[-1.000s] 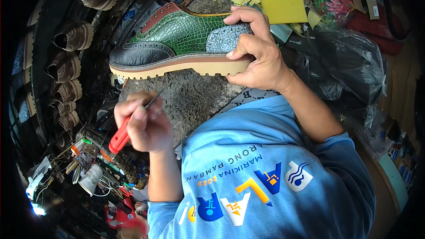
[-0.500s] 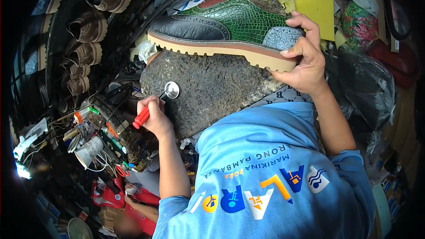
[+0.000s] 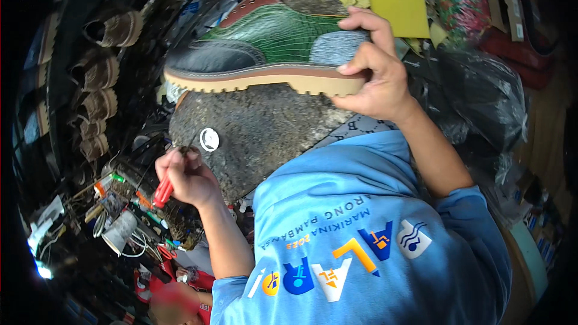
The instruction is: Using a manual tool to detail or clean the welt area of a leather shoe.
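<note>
My right hand (image 3: 380, 72) is closed around the heel end of a shoe (image 3: 265, 48), thumb on the sole and fingers on the upper. Green textured leather covers the shoe's side, with a black toe, a grey-blue heel patch, a brown eyelet flap and a thick tan lugged sole. It lies on its edge above a dark rough stone block (image 3: 271, 126), toe to the left. My left hand (image 3: 188, 174) grips a red-handled tool (image 3: 162, 192) with a thin dark shaft; its tip is hard to make out. Beside that hand a small round white disc (image 3: 209, 139) sits on the stone.
Brown shoes (image 3: 97, 72) stand in a row at the left. A white cup (image 3: 119, 232) and cluttered tools lie at lower left, near a person in red (image 3: 174, 301). Yellow sheets (image 3: 396, 3) are at the back, a clear plastic bag (image 3: 481, 96) at the right.
The whole view has shifted, so most things sit further left in it. My right hand still holds the shoe, whose toe reaches slightly further left over the stone. My left hand keeps the red-handled tool.
</note>
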Action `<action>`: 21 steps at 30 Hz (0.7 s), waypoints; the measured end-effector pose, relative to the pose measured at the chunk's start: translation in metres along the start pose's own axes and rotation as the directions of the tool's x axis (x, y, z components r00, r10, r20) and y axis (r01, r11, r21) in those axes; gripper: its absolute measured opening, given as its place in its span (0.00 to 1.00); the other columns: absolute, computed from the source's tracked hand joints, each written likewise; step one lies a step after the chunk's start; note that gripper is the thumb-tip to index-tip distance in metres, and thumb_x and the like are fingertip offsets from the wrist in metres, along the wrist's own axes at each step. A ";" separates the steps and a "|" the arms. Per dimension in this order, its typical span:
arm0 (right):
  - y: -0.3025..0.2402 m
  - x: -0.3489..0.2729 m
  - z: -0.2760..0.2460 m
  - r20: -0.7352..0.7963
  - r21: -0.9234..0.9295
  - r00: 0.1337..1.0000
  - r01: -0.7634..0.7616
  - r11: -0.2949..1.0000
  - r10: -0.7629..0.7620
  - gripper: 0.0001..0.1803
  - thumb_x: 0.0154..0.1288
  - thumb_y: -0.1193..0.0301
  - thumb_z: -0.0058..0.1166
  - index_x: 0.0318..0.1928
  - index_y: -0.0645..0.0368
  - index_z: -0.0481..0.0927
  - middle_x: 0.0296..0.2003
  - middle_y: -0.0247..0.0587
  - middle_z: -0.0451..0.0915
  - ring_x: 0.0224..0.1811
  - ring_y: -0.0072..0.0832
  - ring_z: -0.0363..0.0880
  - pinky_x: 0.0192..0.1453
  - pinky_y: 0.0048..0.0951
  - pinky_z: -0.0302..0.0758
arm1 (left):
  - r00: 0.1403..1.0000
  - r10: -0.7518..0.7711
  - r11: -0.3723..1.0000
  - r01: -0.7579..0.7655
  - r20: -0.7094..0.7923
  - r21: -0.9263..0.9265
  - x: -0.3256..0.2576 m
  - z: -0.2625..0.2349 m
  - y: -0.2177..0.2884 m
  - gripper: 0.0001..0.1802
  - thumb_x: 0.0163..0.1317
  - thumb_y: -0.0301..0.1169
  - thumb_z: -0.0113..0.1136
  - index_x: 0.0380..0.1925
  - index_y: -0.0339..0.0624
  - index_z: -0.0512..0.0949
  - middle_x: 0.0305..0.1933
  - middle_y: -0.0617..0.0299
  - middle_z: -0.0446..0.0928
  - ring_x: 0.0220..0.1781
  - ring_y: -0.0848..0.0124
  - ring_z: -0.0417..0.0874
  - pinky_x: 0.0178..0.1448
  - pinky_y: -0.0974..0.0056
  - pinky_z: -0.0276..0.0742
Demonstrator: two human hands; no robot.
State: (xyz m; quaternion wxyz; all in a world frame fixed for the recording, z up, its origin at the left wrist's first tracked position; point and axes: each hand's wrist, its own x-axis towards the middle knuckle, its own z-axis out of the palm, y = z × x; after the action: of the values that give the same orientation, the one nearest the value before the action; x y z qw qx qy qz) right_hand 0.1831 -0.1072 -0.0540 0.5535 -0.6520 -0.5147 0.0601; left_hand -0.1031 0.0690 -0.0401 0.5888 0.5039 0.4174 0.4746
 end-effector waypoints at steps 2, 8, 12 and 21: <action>0.000 0.000 -0.001 0.002 0.040 1.000 0.001 0.999 -0.001 0.21 0.27 0.79 0.70 0.24 0.55 0.72 0.54 0.47 0.68 0.65 0.49 0.62 0.66 0.45 0.60 | 0.992 0.038 0.995 -0.026 0.117 -0.101 -0.004 0.037 0.018 0.03 0.56 0.27 0.51 0.26 0.40 0.70 0.24 0.57 0.73 0.22 0.73 0.71 0.26 0.70 0.65; -0.002 0.000 -0.001 -0.012 0.034 1.000 -0.009 0.999 0.009 0.20 0.27 0.79 0.70 0.24 0.55 0.72 0.54 0.46 0.68 0.64 0.48 0.62 0.66 0.46 0.61 | 0.872 0.086 0.951 0.072 0.482 -0.300 -0.025 0.137 0.011 0.07 0.51 0.24 0.58 0.30 0.32 0.73 0.28 0.49 0.74 0.24 0.69 0.73 0.27 0.69 0.69; -0.001 0.000 0.000 -0.046 0.053 0.999 -0.006 0.999 0.008 0.20 0.24 0.79 0.69 0.21 0.54 0.71 0.52 0.43 0.70 0.63 0.46 0.63 0.65 0.44 0.62 | 0.874 0.023 0.962 0.113 0.486 -0.248 -0.028 0.156 0.001 0.04 0.49 0.21 0.54 0.25 0.31 0.71 0.25 0.50 0.73 0.21 0.71 0.71 0.27 0.70 0.68; 0.002 -0.001 -0.001 -0.052 0.056 0.999 -0.003 0.998 0.006 0.19 0.26 0.78 0.69 0.20 0.54 0.70 0.52 0.41 0.70 0.62 0.44 0.64 0.64 0.42 0.63 | 0.882 0.060 0.990 0.009 0.467 -0.144 -0.033 0.163 -0.001 0.05 0.48 0.23 0.54 0.24 0.32 0.71 0.23 0.52 0.73 0.20 0.72 0.71 0.28 0.70 0.68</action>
State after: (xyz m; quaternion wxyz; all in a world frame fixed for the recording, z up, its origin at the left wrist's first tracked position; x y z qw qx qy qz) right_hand 0.1841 -0.1084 -0.0558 0.5846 -0.6389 -0.4965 0.0585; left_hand 0.0488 0.0048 -0.0174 0.7004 0.5663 0.2208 0.3742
